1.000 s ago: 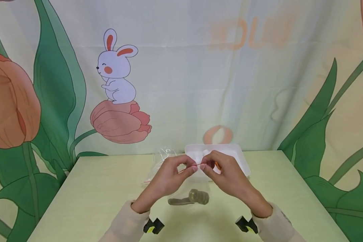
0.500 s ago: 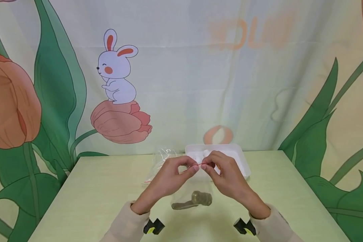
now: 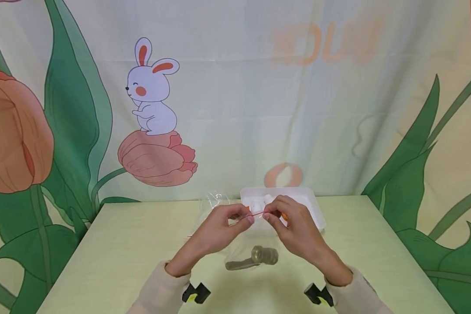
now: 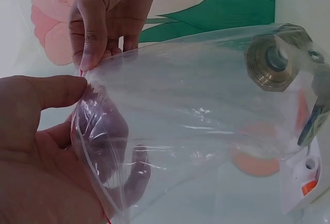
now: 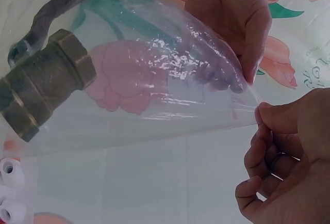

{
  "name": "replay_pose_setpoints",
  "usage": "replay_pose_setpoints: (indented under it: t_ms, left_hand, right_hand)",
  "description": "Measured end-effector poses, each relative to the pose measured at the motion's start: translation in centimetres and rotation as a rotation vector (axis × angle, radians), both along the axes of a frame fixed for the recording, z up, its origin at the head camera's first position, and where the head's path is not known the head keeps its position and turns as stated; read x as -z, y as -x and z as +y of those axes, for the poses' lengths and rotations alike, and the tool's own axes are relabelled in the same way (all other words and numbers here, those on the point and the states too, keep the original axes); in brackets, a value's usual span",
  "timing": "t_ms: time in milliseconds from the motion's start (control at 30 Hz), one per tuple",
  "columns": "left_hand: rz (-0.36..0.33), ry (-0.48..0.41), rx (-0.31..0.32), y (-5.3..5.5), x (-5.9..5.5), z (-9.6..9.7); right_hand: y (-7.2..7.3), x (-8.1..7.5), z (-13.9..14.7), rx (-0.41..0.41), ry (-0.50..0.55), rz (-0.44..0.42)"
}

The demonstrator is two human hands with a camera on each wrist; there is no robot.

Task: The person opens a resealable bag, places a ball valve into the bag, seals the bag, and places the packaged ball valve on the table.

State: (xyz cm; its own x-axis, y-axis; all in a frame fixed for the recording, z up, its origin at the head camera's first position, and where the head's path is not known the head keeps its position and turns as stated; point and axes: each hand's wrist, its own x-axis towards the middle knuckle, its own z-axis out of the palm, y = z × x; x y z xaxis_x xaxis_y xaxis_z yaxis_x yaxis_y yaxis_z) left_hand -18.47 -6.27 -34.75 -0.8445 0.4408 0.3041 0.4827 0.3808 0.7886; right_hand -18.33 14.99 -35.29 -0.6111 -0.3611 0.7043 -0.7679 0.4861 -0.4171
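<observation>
A clear zip bag (image 4: 180,105) with a red line along its mouth hangs between the hands above the table. Inside, at its bottom, lies a brass valve (image 3: 265,255) with a long lever handle (image 5: 56,10). My left hand (image 3: 223,229) pinches the red-lined edge between thumb and fingers; in the left wrist view, some of its fingers show through the plastic. Close beside it, my right hand (image 3: 296,224) pinches the same edge with thumb and forefinger, its other fingers curled. A short stretch of red line spans the gap between the fingertips.
Behind the hands stands a white tray (image 3: 317,211) with white fittings (image 5: 11,175) and orange pieces (image 4: 309,188), partly hidden. Another clear plastic bag (image 3: 213,200) lies left of it on the pale table (image 3: 141,235). A printed curtain (image 3: 227,109) hangs at the back.
The hands' fingertips have drawn slightly apart, showing more red line between them. The valve in the bag has shifted a little to the right. Both hands keep their pinch.
</observation>
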Motion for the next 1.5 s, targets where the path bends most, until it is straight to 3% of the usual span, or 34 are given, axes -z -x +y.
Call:
replay_pose_setpoints:
  t_ms: [167, 500, 867, 1233, 1500]
  left_hand:
    - [-0.007, -0.023, 0.008, -0.1, 0.0, 0.1]
    - [0.159, -0.002, -0.021, -0.6, 0.1, 0.4]
    - [0.192, -0.030, -0.034, -0.8, 0.1, 0.9]
    - [0.386, -0.018, -0.007, -0.7, 0.4, 1.2]
    - [0.404, -0.034, -0.020, -0.7, 0.5, 1.4]
  right_hand:
    - [-0.1, -0.1, 0.0, -0.001, 0.007, -0.008]
    - [-0.5, -0.2, 0.0, 0.018, 0.018, -0.015]
    - [-0.6, -0.1, -0.1, 0.013, 0.029, 0.002]
    - [-0.7, 0.0, -0.1, 0.008, 0.034, 0.023]
    - [-0.7, 0.0, -0.2, 0.004, 0.037, 0.046]
